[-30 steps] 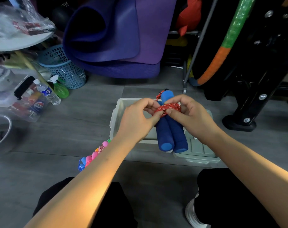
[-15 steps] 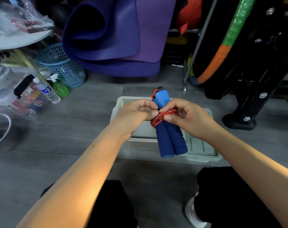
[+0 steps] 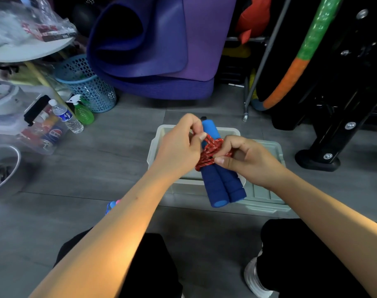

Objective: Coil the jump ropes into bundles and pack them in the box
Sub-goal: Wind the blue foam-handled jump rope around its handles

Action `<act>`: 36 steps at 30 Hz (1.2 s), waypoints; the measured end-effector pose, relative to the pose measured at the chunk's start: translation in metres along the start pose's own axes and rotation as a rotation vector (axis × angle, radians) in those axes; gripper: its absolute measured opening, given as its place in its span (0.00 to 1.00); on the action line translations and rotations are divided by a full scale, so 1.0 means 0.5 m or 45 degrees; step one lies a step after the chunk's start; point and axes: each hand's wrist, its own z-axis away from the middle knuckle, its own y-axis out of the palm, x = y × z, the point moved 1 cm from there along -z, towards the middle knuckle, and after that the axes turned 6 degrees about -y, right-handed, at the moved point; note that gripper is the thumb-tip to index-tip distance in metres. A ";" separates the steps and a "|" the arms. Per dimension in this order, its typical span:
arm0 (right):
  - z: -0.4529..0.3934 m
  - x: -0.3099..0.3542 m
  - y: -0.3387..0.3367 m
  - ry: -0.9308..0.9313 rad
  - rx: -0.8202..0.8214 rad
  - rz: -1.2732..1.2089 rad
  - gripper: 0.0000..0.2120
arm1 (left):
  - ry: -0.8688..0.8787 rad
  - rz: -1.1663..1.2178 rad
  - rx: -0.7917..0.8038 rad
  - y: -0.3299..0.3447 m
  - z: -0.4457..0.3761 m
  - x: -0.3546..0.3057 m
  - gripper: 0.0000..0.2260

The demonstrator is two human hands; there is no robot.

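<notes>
Grey floor, pale box (image 3: 161, 134) on it; above the box, left hand (image 3: 181, 147) pinches red cord (image 3: 209, 152), right hand (image 3: 245, 159) grasps the wraps around blue foam handles (image 3: 224, 186). Bundle looks light, cord limp and springy, handles soft; best held across the wraps.

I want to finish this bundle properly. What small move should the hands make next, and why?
Probably tuck the rope end under the wraps and pull it tight. The left hand pinches the red rope by the blue foam handles, the right hand holds the wraps, above the box.
</notes>
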 end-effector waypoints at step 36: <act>-0.212 -0.082 0.251 0.141 -0.124 -0.033 0.20 | -0.805 0.679 -0.076 -0.224 0.002 0.208 0.15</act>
